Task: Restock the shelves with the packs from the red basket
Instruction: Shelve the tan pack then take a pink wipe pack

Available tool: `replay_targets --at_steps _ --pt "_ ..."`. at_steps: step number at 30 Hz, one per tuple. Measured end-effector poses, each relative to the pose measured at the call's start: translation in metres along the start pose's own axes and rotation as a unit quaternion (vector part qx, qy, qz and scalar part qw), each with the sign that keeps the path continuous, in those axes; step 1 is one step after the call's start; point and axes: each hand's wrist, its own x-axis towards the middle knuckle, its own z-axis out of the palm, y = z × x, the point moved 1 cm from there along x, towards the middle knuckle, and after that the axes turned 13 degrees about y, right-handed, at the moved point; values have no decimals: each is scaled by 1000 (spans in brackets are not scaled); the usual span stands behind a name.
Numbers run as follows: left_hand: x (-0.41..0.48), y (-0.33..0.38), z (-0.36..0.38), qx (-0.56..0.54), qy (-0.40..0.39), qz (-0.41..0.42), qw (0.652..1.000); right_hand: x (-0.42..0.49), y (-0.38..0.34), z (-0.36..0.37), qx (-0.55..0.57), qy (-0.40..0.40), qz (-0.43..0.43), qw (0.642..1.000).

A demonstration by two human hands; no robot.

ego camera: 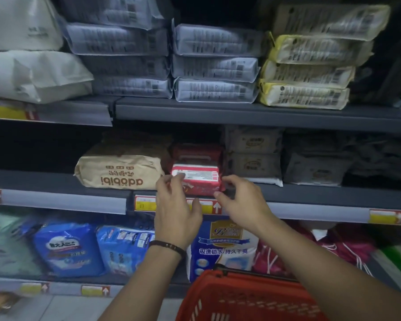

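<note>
Head view: red-and-white plastic pack (pixel 196 179) between fingertips (pixel 178 179), at edge of grey metal shelf (pixel 310 193). Left hand (pixel 176 209) pinching left end; right hand (pixel 243 200) curled alongside, grip unclear. Risk: released early, tips forward off edge.

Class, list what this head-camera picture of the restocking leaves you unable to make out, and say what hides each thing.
All in the head view:
1. Red basket: its contents, cut off by the bottom edge, with the right forearm across it.
2. Price tags: print blurred; the left hand covers some.
3. Red pack: whether the left hand and right hand grip or merely touch it; motion blur.
</note>
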Motion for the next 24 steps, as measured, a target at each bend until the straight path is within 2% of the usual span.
replay_targets --at_steps 5,8,10,12,14,16,18,20,21,24 --pt "-26 17 -12 25 -53 74 996 -53 29 -49 -20 -4 -27 999" --pt "-59 19 -12 36 -222 108 969 -106 61 -64 12 -29 18 999" --pt "-87 23 -10 81 -364 144 917 -142 86 -65 46 -52 61 996" --pt "-117 29 -8 141 -523 174 822 -177 114 -62 86 -64 117 987" --pt "-146 31 -8 189 -627 177 735 -212 145 -54 82 -82 172 978" --pt "-173 29 -9 217 -660 173 699 -243 177 -45 51 -125 236 962" --pt "-203 24 -6 241 -684 191 662 -266 208 -34 9 -200 304 932" --pt "-229 20 -1 270 -720 204 605 -278 232 -28 -62 -280 329 900" --pt "-239 18 2 274 -734 203 588 -283 242 -26 -100 -309 328 887" --pt "-251 23 16 238 -750 193 587 -289 259 -17 -166 -377 327 851"
